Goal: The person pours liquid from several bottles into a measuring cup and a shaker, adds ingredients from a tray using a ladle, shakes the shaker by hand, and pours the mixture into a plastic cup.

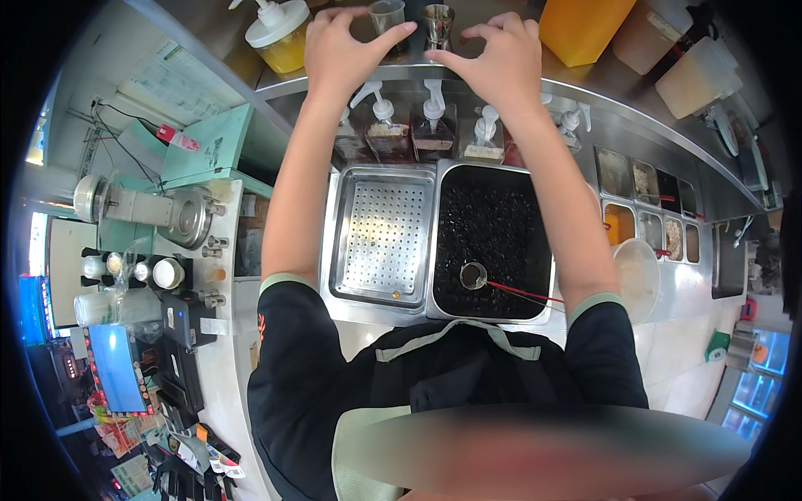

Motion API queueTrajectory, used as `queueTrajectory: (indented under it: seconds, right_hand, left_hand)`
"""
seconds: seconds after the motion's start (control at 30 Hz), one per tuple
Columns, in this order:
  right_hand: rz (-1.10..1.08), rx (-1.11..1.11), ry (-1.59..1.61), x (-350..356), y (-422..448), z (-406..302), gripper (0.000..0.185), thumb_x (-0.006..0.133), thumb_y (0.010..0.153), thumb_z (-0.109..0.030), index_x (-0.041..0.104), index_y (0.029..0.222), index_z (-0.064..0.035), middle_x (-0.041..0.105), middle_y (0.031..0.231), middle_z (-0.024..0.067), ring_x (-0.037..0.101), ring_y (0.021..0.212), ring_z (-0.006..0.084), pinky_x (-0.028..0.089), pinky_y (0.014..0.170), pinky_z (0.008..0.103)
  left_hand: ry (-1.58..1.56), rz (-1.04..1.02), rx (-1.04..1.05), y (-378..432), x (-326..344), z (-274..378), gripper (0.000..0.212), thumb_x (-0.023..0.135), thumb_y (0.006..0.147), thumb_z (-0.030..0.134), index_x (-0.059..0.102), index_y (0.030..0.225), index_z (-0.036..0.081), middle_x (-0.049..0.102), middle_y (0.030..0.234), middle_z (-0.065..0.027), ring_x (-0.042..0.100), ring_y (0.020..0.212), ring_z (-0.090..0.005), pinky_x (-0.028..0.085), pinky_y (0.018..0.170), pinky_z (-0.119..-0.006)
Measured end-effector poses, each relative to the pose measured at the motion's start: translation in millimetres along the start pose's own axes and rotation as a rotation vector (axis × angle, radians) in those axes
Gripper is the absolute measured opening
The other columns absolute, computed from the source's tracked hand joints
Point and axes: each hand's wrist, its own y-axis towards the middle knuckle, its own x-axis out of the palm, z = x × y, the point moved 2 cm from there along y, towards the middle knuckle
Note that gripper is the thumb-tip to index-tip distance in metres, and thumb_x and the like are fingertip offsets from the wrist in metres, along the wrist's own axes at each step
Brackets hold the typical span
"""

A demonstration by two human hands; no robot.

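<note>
My left hand (341, 53) is raised to the steel shelf, thumb and fingers spread around a small clear plastic cup (387, 17). The thumb overlaps the cup in view; whether it touches is unclear. Just right of the cup stands a steel double-ended jigger (438, 25). My right hand (504, 56) is beside the jigger with fingers apart, its thumb tip close to the jigger's lower part. Left of my left hand sits a pump jar of yellow liquid (282, 44). To the right of my right hand is an orange-yellow container (583, 31).
Below the shelf stand several pump bottles (433, 128). A perforated steel tray (382, 238) adjoins a pan of dark pearls (495, 219) holding a red-handled strainer ladle (474, 275). Topping pans (620, 222) and a translucent bowl (636, 282) lie right; a sealing machine (150, 210) stands left.
</note>
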Motion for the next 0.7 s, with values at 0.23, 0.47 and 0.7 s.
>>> queueTrajectory:
  seconds: [0.23,0.47,0.7]
  right_hand:
    - [0.026,0.09,-0.099,16.2,-6.6,-21.1,0.053,0.081,0.059,-0.056,0.076,0.084,-0.0091,0.06,0.101,0.0082,0.047,0.1,0.0283,0.038,0.088,0.0409]
    - [0.05,0.096,-0.081,23.9,-5.5,-17.7,0.042,0.082,0.059,-0.045,0.075,0.081,-0.0103,0.061,0.103,0.0078,0.047,0.101,0.0285,0.037,0.088,0.0401]
    - [0.128,0.077,-0.056,5.4,-2.6,-13.9,0.04,0.084,0.056,-0.042,0.074,0.079,-0.0105,0.06,0.099,0.0051,0.047,0.101,0.0268,0.038,0.087,0.0386]
  left_hand:
    - [0.123,0.191,0.072,-5.9,9.2,15.1,0.054,0.082,0.066,0.043,0.064,0.099,0.003,0.056,0.108,-0.0179,0.05,0.107,-0.0362,0.041,0.091,-0.045]
    - [0.194,0.12,-0.025,-1.8,6.2,25.2,0.045,0.081,0.063,0.039,0.067,0.087,0.003,0.055,0.113,-0.018,0.046,0.112,-0.0362,0.037,0.096,-0.046]
    - [0.203,0.18,0.022,2.3,11.8,19.5,0.036,0.079,0.06,0.032,0.07,0.08,0.003,0.054,0.124,-0.0186,0.046,0.116,-0.0367,0.037,0.098,-0.046]
